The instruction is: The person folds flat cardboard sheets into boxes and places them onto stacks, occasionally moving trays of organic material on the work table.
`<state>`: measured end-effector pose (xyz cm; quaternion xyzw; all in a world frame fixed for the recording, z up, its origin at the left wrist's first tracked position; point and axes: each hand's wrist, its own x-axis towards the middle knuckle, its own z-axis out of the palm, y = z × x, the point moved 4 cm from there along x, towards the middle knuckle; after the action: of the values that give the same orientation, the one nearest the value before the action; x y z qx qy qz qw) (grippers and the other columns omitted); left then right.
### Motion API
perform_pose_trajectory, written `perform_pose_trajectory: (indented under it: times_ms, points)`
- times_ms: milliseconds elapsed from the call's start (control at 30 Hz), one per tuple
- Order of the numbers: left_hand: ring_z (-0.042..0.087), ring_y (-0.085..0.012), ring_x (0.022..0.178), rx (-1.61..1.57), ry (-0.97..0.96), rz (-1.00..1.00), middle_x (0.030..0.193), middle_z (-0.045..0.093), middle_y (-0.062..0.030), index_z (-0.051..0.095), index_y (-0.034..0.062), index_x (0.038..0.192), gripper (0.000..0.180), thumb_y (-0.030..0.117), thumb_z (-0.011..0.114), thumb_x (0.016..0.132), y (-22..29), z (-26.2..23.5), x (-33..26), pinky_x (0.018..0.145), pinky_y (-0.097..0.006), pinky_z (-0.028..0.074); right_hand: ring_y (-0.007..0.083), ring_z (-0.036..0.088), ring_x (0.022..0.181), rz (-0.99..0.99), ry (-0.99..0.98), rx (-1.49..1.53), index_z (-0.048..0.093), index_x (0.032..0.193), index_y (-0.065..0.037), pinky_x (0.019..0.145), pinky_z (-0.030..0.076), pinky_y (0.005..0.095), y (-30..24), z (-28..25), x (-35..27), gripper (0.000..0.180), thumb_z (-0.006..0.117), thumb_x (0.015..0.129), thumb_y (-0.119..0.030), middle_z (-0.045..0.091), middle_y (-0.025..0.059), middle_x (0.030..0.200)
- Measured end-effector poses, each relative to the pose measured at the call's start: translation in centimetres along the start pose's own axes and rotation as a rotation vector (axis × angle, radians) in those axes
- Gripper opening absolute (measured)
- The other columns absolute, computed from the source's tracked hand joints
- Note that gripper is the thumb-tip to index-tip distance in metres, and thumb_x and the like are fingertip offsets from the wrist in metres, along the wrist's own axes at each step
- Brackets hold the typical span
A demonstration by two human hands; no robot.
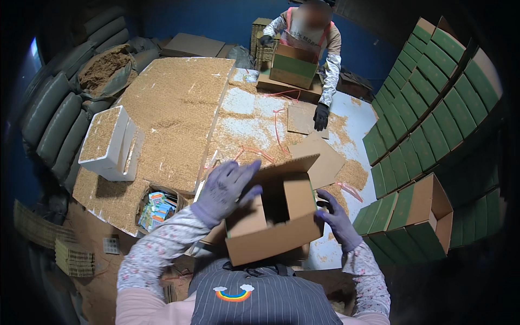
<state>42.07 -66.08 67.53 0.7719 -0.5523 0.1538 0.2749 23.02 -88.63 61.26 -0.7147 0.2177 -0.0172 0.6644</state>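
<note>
Brown cardboard box (276, 240) gapes between spread, empty left hand (223, 187) and half-curled right hand (340, 223), grip unclear.

The carton (273, 245) sits at the near edge of the surface (355, 130). Just beyond it lie cardboard sheets (325, 162); farther past it, I see a second box (292, 69) in front of a co-worker (303, 38). Right of the carton rise stacked boxes (420, 97). Left of it are packets (157, 210) in a container (182, 203), then a foam box (111, 154), then sacks (51, 122).
</note>
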Motion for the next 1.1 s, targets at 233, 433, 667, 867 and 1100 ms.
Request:
perform_pose_trajectory:
  times_ms: [233,433,667,867,1100]
  points:
    - [0.049,-0.0345,0.121,-0.251,-0.317,0.400,0.129,0.050,-0.0207,0.045,0.0015,0.130,0.093,0.071,0.056,0.070,-0.6,1.6,-6.2,0.107,-0.044,0.033,0.0190,0.043,0.122,0.118,-0.119,0.028,0.024,0.147,-0.009,0.100,0.036,0.0312,0.8,-0.7,4.5,0.075,0.063,0.087,-0.031,0.043,0.0079,0.138]
    - [0.062,-0.0236,0.099,-1.672,0.291,-1.220,0.106,0.064,-0.0154,0.062,0.0024,0.106,0.059,0.056,0.040,0.093,-13.4,12.4,-9.4,0.090,-0.040,0.046,0.0218,0.043,0.123,-0.232,-0.153,-0.149,0.039,0.131,-0.005,0.104,0.031,0.0348,-4.5,0.2,4.0,0.069,0.059,0.085,-0.052,0.046,0.0102,0.132]
    - [0.047,-0.0339,0.117,-0.635,0.059,-0.995,0.125,0.046,-0.0247,0.037,0.0014,0.134,0.060,0.041,0.050,0.090,-10.6,6.2,-10.8,0.098,-0.041,0.039,0.0154,0.052,0.101,0.009,0.275,-0.255,0.060,0.111,0.001,0.092,0.039,0.0284,4.8,-3.8,5.8,0.035,0.050,0.096,-0.028,0.060,0.0069,0.109]
    - [0.027,-0.0288,0.137,-0.309,1.449,-1.474,0.148,0.017,-0.0244,0.006,0.0045,0.147,0.093,0.047,0.059,0.084,-35.6,-12.4,-27.5,0.106,-0.047,0.033,0.0164,0.053,0.100,-0.257,0.272,-0.366,0.059,0.113,0.004,0.091,0.040,0.0289,8.1,-4.4,8.0,0.033,0.052,0.095,-0.023,0.060,0.0087,0.109]
    - [0.023,-0.0386,0.137,-0.233,1.296,-1.753,0.150,0.011,-0.0250,-0.003,0.0017,0.146,0.122,0.074,0.059,0.069,-36.2,-13.9,-18.0,0.105,-0.047,0.030,0.0155,0.055,0.099,-0.141,0.258,-0.164,0.058,0.115,0.003,0.088,0.042,0.0286,12.0,-9.6,9.0,0.035,0.053,0.095,-0.025,0.061,0.0069,0.109]
